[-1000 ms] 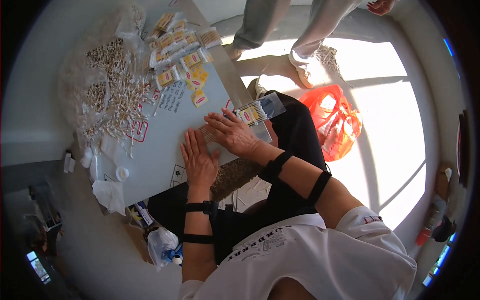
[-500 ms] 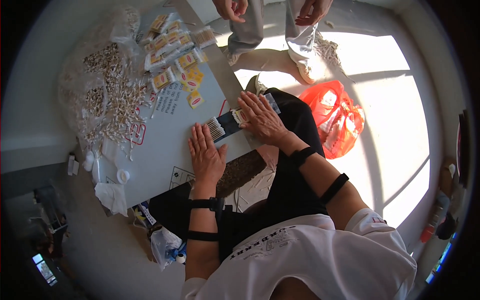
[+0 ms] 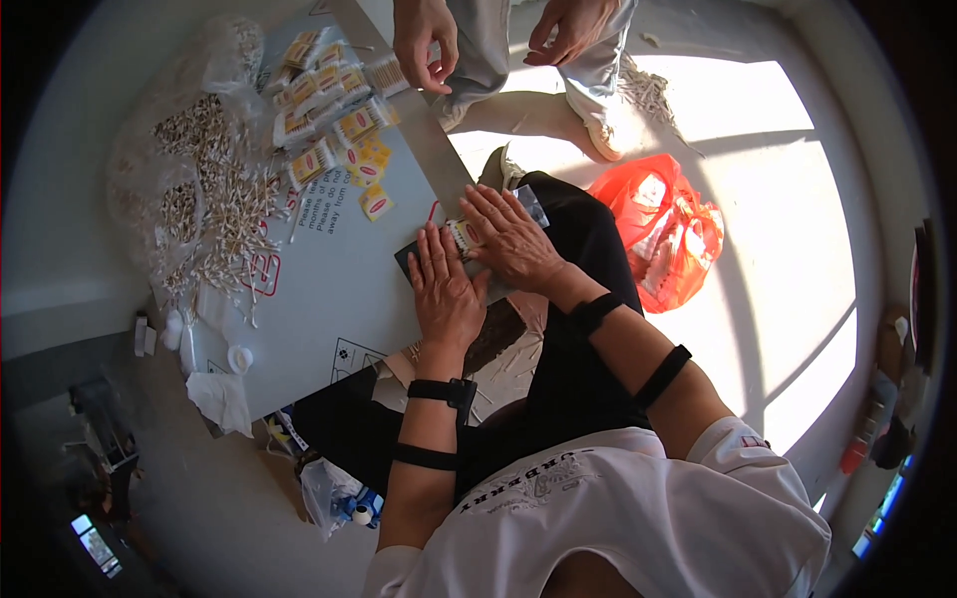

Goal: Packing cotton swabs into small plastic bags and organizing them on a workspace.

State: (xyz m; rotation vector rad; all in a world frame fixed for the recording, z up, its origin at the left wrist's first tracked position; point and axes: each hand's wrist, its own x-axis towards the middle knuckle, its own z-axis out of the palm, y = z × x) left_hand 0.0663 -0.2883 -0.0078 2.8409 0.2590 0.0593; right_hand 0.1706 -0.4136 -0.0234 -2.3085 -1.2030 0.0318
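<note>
My left hand [image 3: 449, 297] lies flat with its fingers stretched out, palm down over a dark strip [image 3: 405, 259] near the table's edge. Close beside it, my right hand [image 3: 518, 244] is also flat and open, covering part of a small bundle of cotton swabs [image 3: 462, 235] with a yellow label. The swabs show between the two hands; whatever lies under the palms is hidden. A clear plastic end [image 3: 535, 205] sticks out past my right fingers. Several filled swab packets [image 3: 321, 95] are piled farther up the table, near loose yellow labels [image 3: 376, 203].
A big clear bag spills loose cotton swabs [image 3: 214, 184] on the left of the grey table [image 3: 329, 299]. A tape roll [image 3: 240, 359] and white tissue [image 3: 221, 401] sit at its near corner. A red plastic bag [image 3: 663, 239] is on the floor. Another person's hands [image 3: 427, 45] hang beyond the table.
My left hand has slid right toward my right hand, and the swabs that showed beside its fingers are now by the labelled bundle or covered. The other person's hands have come nearer.
</note>
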